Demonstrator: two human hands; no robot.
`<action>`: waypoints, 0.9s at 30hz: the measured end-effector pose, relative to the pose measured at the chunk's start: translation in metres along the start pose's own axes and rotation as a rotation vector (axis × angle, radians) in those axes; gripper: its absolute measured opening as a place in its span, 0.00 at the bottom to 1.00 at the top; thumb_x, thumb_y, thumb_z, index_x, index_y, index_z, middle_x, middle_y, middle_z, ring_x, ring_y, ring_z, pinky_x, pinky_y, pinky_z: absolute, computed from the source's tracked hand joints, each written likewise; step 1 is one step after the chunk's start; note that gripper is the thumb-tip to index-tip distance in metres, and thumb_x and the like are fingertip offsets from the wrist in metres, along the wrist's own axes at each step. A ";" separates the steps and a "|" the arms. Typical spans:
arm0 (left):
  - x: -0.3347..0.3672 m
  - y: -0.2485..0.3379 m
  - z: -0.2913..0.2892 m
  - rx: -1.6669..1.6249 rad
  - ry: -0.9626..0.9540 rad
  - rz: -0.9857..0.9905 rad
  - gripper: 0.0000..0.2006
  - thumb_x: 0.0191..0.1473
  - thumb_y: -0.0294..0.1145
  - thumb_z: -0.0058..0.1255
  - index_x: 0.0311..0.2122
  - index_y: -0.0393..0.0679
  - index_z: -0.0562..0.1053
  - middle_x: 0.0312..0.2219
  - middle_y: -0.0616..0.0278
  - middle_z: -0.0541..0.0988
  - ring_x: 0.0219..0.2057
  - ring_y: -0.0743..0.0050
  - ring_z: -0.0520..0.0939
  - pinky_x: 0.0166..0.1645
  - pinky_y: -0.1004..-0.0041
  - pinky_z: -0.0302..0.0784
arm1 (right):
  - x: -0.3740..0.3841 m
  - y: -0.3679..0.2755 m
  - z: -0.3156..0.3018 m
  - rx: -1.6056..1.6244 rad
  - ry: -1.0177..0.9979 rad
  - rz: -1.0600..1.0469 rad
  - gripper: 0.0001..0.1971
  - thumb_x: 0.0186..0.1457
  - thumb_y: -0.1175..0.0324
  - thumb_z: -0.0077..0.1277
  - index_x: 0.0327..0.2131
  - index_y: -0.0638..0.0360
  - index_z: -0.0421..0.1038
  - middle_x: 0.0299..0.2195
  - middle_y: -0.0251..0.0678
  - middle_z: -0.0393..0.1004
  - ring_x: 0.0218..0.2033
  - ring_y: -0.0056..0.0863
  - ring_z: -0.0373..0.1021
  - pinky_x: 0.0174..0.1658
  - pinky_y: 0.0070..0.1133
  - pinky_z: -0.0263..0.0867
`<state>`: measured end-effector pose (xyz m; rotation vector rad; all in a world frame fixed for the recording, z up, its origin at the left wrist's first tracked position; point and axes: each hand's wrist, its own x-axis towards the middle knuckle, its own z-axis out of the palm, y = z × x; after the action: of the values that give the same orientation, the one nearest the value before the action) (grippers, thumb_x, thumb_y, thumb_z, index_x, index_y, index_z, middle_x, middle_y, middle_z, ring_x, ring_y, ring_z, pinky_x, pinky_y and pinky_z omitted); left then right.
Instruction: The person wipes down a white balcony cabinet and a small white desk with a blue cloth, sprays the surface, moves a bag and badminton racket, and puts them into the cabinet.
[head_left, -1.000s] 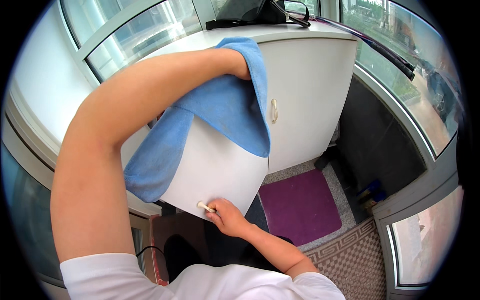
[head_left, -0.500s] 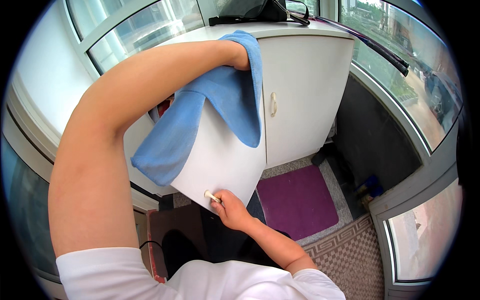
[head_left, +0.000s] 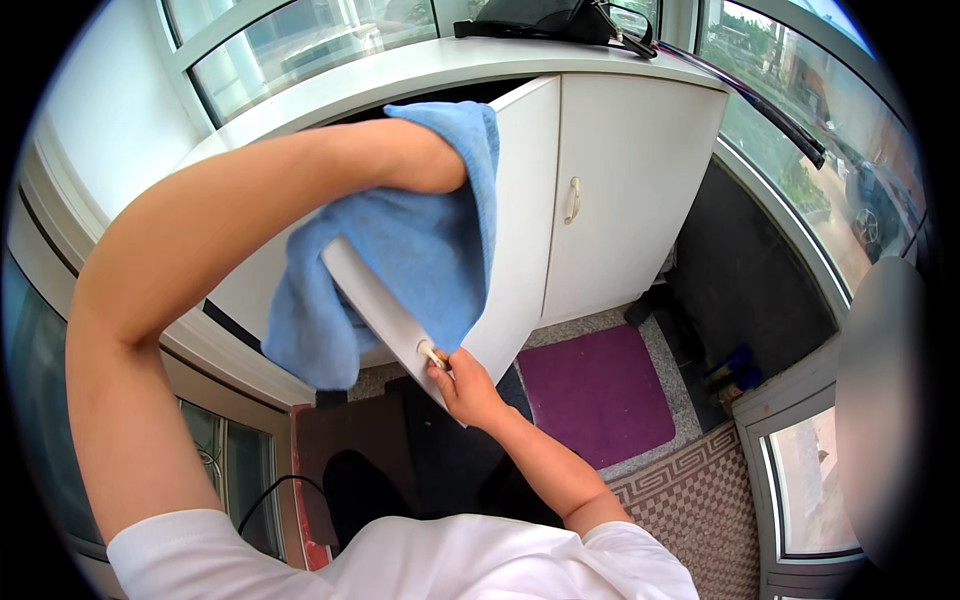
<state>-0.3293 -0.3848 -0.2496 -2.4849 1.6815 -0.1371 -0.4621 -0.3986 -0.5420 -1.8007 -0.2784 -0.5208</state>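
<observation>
A white cabinet door [head_left: 525, 200] stands ajar, swung out toward me. My right hand [head_left: 466, 388] is closed round its pale handle [head_left: 431, 352], near the door's free edge. A blue cloth [head_left: 420, 230] drapes over the door, hanging down both its faces. My left hand [head_left: 440, 165] holds the cloth near the top of the door; its fingers are hidden beneath the folds. The dark cabinet interior shows only as a strip under the top, and the left arm and cloth cover most of the opening.
The neighbouring cabinet door [head_left: 630, 190] is closed. A black bag [head_left: 540, 18] and a dark pole [head_left: 760, 100] lie on the cabinet top. Below are a purple mat [head_left: 600, 395] and a patterned mat [head_left: 690, 500]. Windows run along both sides.
The door has swung further out, so its edge and a dark gap under the cabinet top now show. My left hand and the cloth have come lower and nearer; my right hand keeps the handle.
</observation>
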 end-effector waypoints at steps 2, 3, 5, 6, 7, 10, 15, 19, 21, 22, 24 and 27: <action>-0.034 0.004 0.008 -0.065 0.212 0.073 0.12 0.46 0.26 0.43 0.35 0.32 0.73 0.33 0.40 0.75 0.36 0.47 0.77 0.39 0.65 0.73 | 0.003 0.001 0.001 -0.024 0.045 -0.039 0.05 0.53 0.72 0.46 0.33 0.60 0.62 0.27 0.43 0.66 0.31 0.41 0.65 0.34 0.29 0.61; -0.052 0.004 0.002 -0.033 0.150 0.055 0.12 0.45 0.26 0.45 0.35 0.32 0.73 0.32 0.41 0.76 0.34 0.49 0.78 0.39 0.65 0.73 | 0.005 -0.003 0.006 -0.011 0.029 -0.042 0.05 0.53 0.72 0.46 0.33 0.60 0.62 0.27 0.43 0.66 0.31 0.41 0.65 0.34 0.29 0.61; -0.083 0.010 -0.003 -0.029 0.098 0.016 0.14 0.44 0.28 0.49 0.37 0.33 0.72 0.30 0.43 0.76 0.33 0.52 0.78 0.38 0.65 0.73 | 0.005 -0.004 0.003 -0.002 0.009 0.020 0.05 0.52 0.73 0.47 0.33 0.60 0.62 0.27 0.42 0.66 0.30 0.40 0.65 0.34 0.28 0.62; -0.102 0.012 -0.005 -0.026 0.093 -0.003 0.14 0.44 0.28 0.49 0.37 0.33 0.72 0.30 0.43 0.76 0.33 0.52 0.78 0.38 0.65 0.73 | 0.006 -0.008 0.008 0.022 0.007 0.018 0.06 0.53 0.73 0.47 0.33 0.61 0.62 0.27 0.41 0.67 0.29 0.37 0.65 0.34 0.27 0.62; -0.114 0.013 0.000 -0.076 0.199 0.020 0.15 0.43 0.28 0.51 0.38 0.34 0.71 0.30 0.44 0.76 0.33 0.53 0.78 0.38 0.66 0.73 | 0.005 -0.005 0.007 0.016 0.000 0.025 0.06 0.53 0.73 0.47 0.33 0.61 0.62 0.27 0.41 0.67 0.29 0.37 0.65 0.34 0.27 0.62; -0.148 0.015 0.023 -0.184 0.447 0.079 0.19 0.41 0.30 0.55 0.41 0.37 0.71 0.32 0.48 0.76 0.34 0.55 0.78 0.39 0.67 0.73 | 0.002 -0.001 0.007 -0.032 0.010 0.074 0.06 0.55 0.71 0.47 0.34 0.60 0.63 0.28 0.37 0.70 0.31 0.26 0.68 0.38 0.21 0.64; -0.173 0.001 0.094 -0.494 0.694 0.074 0.25 0.43 0.29 0.57 0.49 0.36 0.66 0.42 0.54 0.74 0.42 0.65 0.76 0.48 0.72 0.70 | -0.018 -0.005 -0.023 -0.066 0.048 0.126 0.07 0.54 0.70 0.47 0.34 0.61 0.63 0.28 0.38 0.70 0.31 0.29 0.68 0.37 0.22 0.63; -0.145 -0.023 0.137 -0.648 0.936 0.010 0.24 0.51 0.33 0.47 0.53 0.38 0.62 0.48 0.56 0.69 0.49 0.68 0.70 0.55 0.73 0.64 | -0.042 -0.008 -0.043 0.071 0.109 0.203 0.05 0.55 0.70 0.46 0.33 0.61 0.63 0.28 0.31 0.69 0.32 0.19 0.66 0.37 0.19 0.62; -0.110 -0.003 0.129 -0.174 0.966 -0.033 0.23 0.55 0.37 0.39 0.54 0.39 0.60 0.49 0.56 0.67 0.51 0.69 0.68 0.57 0.74 0.59 | -0.050 -0.015 -0.056 0.291 0.208 0.205 0.07 0.57 0.67 0.43 0.32 0.61 0.62 0.27 0.30 0.68 0.30 0.17 0.64 0.37 0.17 0.61; -0.088 0.016 0.127 -0.296 0.912 -0.058 0.21 0.55 0.36 0.38 0.53 0.39 0.61 0.49 0.56 0.67 0.51 0.69 0.67 0.58 0.74 0.58 | -0.055 -0.018 -0.064 0.251 0.241 0.191 0.09 0.59 0.65 0.39 0.32 0.61 0.62 0.27 0.29 0.67 0.30 0.16 0.63 0.37 0.16 0.61; -0.050 0.058 0.121 -0.566 0.931 -0.014 0.20 0.55 0.34 0.37 0.52 0.39 0.62 0.48 0.55 0.67 0.51 0.67 0.67 0.58 0.71 0.57 | -0.061 -0.022 -0.072 0.249 0.320 0.226 0.09 0.60 0.65 0.39 0.31 0.61 0.62 0.26 0.29 0.67 0.30 0.16 0.63 0.37 0.16 0.61; -0.010 0.115 0.114 -1.035 1.132 0.217 0.18 0.54 0.33 0.39 0.50 0.39 0.64 0.47 0.54 0.68 0.51 0.60 0.66 0.58 0.67 0.56 | -0.075 -0.013 -0.082 0.220 0.402 0.244 0.09 0.60 0.67 0.37 0.36 0.62 0.63 0.31 0.31 0.68 0.35 0.17 0.63 0.42 0.17 0.60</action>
<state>-0.4209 -0.4109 -0.3812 -3.0937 3.0500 -1.0606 -0.5496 -0.4673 -0.5495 -1.4534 0.1553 -0.6363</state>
